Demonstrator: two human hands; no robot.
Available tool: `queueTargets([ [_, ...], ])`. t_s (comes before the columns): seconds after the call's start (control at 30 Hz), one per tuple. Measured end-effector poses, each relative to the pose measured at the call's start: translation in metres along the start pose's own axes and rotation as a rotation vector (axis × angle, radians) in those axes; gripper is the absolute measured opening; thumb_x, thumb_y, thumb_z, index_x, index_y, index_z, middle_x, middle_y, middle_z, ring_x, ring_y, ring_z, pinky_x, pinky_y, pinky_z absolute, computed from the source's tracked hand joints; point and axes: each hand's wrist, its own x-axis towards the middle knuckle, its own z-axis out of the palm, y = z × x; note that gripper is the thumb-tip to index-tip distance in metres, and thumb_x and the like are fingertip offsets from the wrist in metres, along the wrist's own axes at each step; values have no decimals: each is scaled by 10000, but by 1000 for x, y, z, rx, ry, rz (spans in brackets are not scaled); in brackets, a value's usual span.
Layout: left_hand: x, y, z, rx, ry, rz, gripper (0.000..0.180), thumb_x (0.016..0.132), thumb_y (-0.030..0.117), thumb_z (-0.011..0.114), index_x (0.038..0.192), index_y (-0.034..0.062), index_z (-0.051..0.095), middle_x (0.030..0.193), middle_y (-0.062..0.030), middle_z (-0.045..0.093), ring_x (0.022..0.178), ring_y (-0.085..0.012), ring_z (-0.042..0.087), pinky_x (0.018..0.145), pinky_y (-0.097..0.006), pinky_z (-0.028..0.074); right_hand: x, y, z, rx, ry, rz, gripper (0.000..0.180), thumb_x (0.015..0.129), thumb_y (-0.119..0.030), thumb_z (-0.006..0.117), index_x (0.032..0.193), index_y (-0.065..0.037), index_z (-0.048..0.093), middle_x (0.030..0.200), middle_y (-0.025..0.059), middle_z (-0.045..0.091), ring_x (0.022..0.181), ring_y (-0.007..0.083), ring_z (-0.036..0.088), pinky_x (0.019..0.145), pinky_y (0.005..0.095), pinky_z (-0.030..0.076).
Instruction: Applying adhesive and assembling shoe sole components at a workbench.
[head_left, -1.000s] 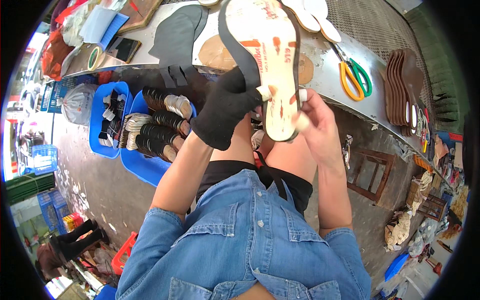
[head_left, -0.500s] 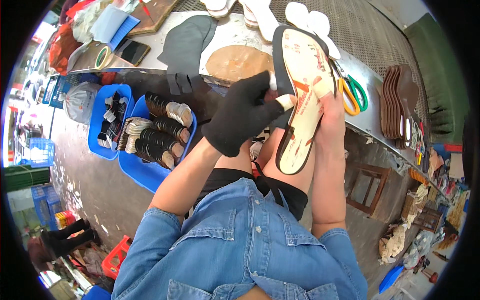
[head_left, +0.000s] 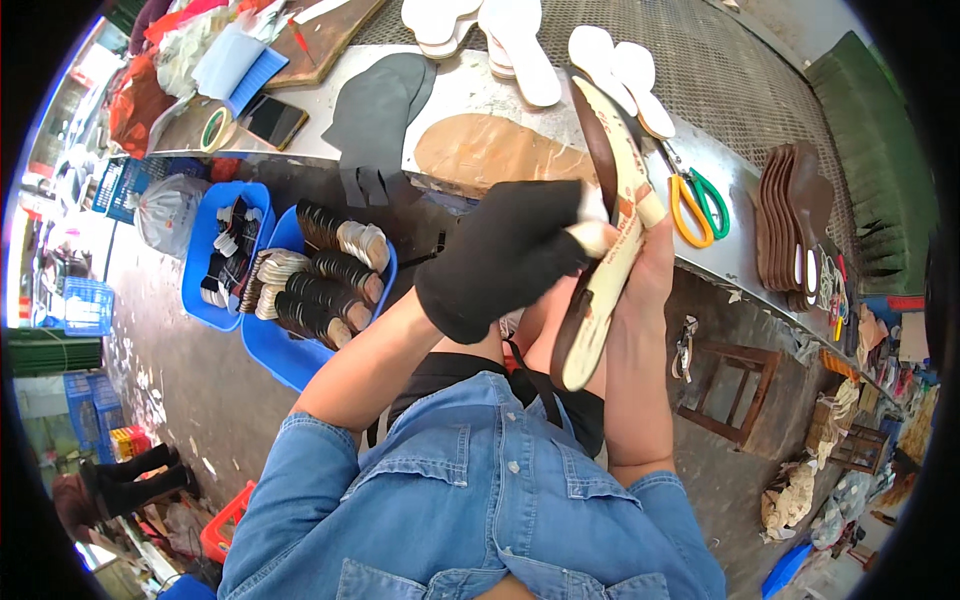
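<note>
A cream insole with red print and a dark brown covering around its edge is held over my lap, turned nearly edge-on. My right hand grips it along the right side, the thumb on the cream face. My left hand, in a black glove with bare fingertips, is closed at the insole's left edge, thumb against it. Whether those fingers pinch the dark covering or just press the edge is blurred. Just beyond the hands, a tan foot-shaped piece lies on a block at the bench edge.
White insoles and grey sheet pieces lie on the bench. Scissors and stacked brown soles are to the right. Blue bins of shoe parts stand at left, a wooden stool at right below the bench.
The insole has tilted from nearly face-up to nearly edge-on, showing its brown side. My left hand has moved slightly right and down, staying at the edge.
</note>
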Motion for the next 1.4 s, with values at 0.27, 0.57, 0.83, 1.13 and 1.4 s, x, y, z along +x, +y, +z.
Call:
queueTargets([
  [0.27,-1,-3,10,-288,31,-236,166,851,113,617,957,-16,622,755,-59,636,689,-70,573,605,-242,468,-6,-13,11,-5,-24,121,409,886,-330,464,1050,34,554,820,116,630,662,166,635,518,264,521],
  [0.57,-8,-3,9,-176,56,-80,144,835,113,625,846,-30,639,631,-79,621,563,-104,581,530,-264,455,-6,-6,14,-175,64,55,496,854,-391,499,1107,34,531,812,106,613,638,180,595,510,301,490],
  [0.83,-10,-3,20,273,157,-180,258,798,229,654,760,-5,554,586,-127,546,527,-172,539,515,-309,419,-3,-6,9,-278,136,-122,441,881,-280,451,1195,29,472,1079,114,586,926,177,593,810,285,472],
  [1.13,-12,-35,21,-123,117,-184,340,894,228,532,1120,-25,509,895,-109,616,803,-142,557,723,-305,439,17,0,22,-605,189,-459,405,939,-196,416,1265,44,401,1115,141,520,1025,208,509,880,304,406],
  [1.4,-11,-57,1,570,245,-70,515,827,112,528,1332,126,428,1020,-264,569,919,-402,567,736,-418,470,13,2,21,-1036,172,-526,175,846,-65,620,986,37,595,911,48,600,788,105,558,691,240,455],
])
